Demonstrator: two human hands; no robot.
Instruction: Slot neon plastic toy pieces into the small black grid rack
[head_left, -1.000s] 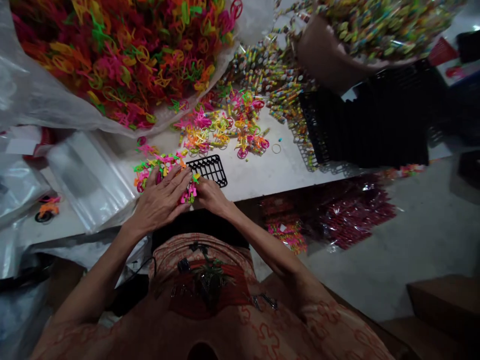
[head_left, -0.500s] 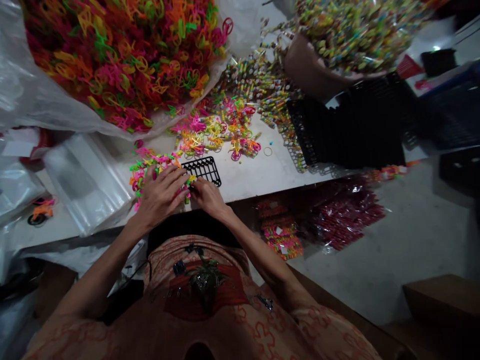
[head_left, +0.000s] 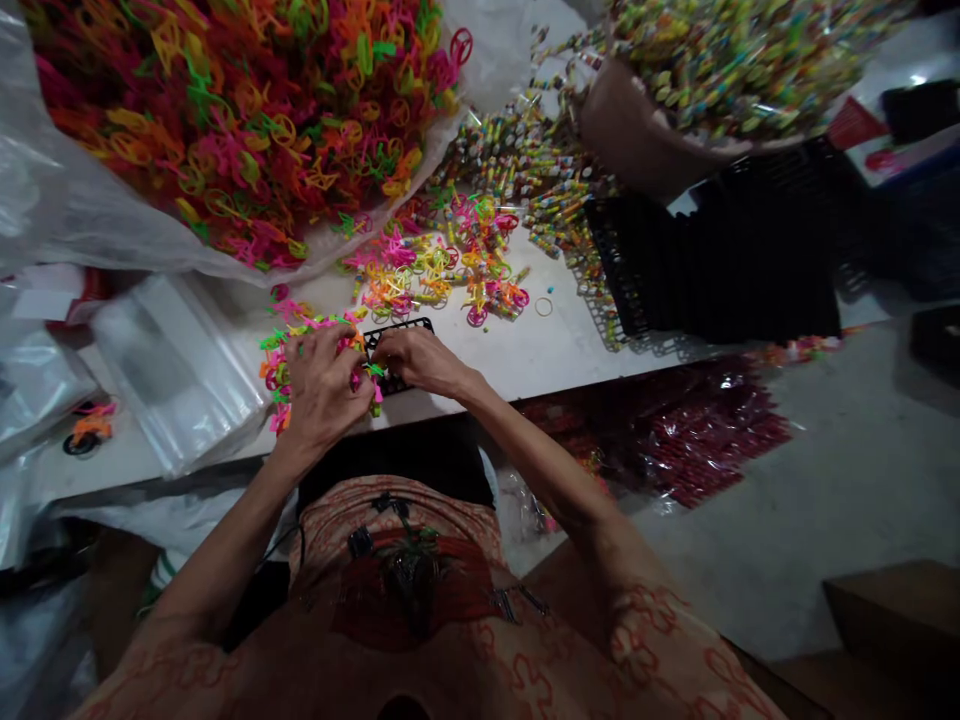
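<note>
— White tabletop (head_left: 499, 357): contents?
— One black plastic grid (head_left: 394, 385), under the right hand (head_left: 420, 361); bright plastic pieces (head_left: 276, 372) beside it, under the left hand (head_left: 322, 385).
— Grips?
— Left fingers curled over the pieces; right fingertips bunched at the grid. Clamped on anything: cannot tell.
— Step?
— Fingertip work at the grid, apparently; calls for steadiness and precision.

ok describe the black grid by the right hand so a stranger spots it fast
On the white table, go left from the big black stack to the right hand. The grid is partly under that hand. Unlike the stack, it lies singly, beside the bright pile.
</note>
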